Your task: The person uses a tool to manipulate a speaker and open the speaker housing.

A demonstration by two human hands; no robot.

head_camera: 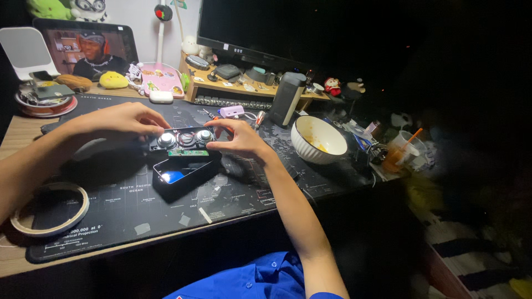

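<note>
Dark map-printed mat (133,210) covers the table (16,135), and on it lies an opened black speaker unit (183,139). At its left end, the left hand (119,122) has fingers curled closed on it; at its right end, the right hand (235,138) pinches it. Just below the unit lies a black casing (185,174); a white bowl (318,138) sits well right of it, a tape roll (50,210) far left.

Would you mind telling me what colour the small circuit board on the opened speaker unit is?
Green; the narrow circuit board shows best in the head view, below the round speaker drivers.
</note>
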